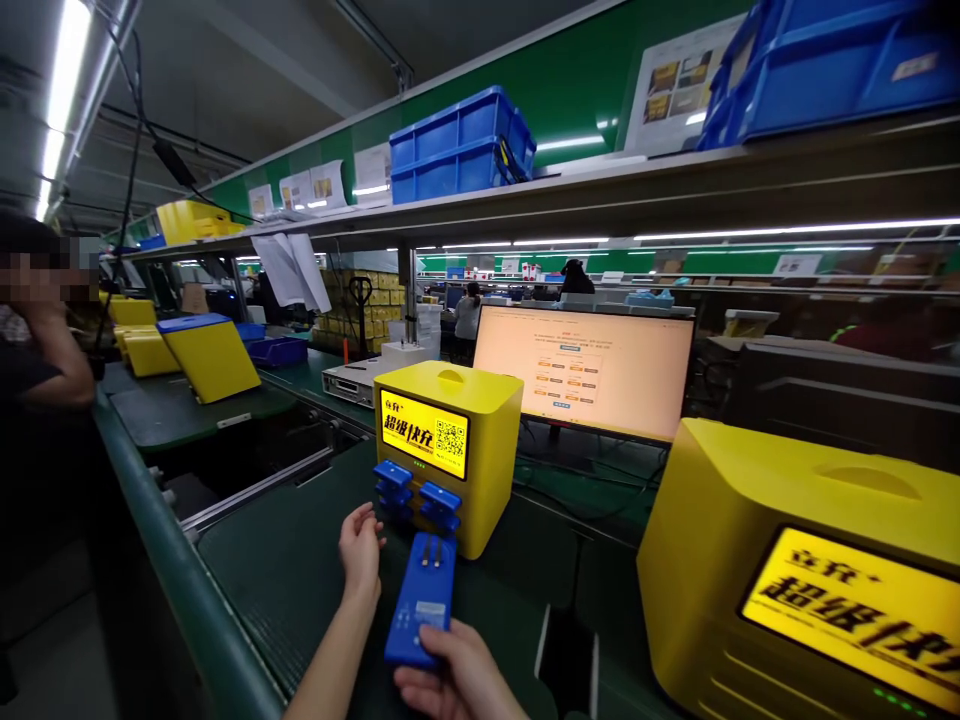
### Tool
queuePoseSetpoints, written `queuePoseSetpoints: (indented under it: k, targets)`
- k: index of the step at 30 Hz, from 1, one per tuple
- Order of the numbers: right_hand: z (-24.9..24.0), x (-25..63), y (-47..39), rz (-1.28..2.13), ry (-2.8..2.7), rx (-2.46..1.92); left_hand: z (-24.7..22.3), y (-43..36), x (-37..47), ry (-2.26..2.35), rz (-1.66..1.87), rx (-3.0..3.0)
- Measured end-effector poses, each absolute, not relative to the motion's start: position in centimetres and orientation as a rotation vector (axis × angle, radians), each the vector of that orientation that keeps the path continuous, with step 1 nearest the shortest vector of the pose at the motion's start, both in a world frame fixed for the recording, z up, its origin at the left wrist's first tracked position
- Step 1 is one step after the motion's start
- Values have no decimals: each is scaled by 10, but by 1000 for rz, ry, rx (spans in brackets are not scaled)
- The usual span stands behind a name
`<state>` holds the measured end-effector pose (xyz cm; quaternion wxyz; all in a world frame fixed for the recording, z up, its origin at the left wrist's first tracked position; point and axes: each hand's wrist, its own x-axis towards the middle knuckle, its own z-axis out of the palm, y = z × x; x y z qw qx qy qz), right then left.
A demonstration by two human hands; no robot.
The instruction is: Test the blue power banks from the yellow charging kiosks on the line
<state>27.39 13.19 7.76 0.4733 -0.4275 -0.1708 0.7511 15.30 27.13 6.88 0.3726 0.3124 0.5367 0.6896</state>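
Charging station (pixel 450 450), yellow, stands on the green conveyor bench (pixel 285 570) with two blue power banks (pixel 417 495) jutting from its lower slots. Just before it, the right hand (pixel 457 680) grips a third blue power bank (pixel 421 598), angled toward the slots. The left hand (pixel 361 550) hovers beside, fingers loosely curled, holding nothing. A monitor (pixel 585 370) glows behind; another yellow station (pixel 802 590) sits right. The lit panel reads "超级快充" beside a QR code.

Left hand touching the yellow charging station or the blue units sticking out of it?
Apart. The head view shows the left hand open, with green mat visible between its fingers and the blue units in the yellow charging station.
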Motion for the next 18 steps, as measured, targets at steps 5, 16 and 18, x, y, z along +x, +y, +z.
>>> queuePoseSetpoints:
  k: [5,16,18]
  targets:
    - [75,229,160,1675,-140,-863,70,281,148,1448,1796,1147]
    - [62,379,125,1266,50,-712,98,242,183,1216,1514,2105]
    - [46,439,82,1319,-81,-769,105,243,187,1122,1424,2218]
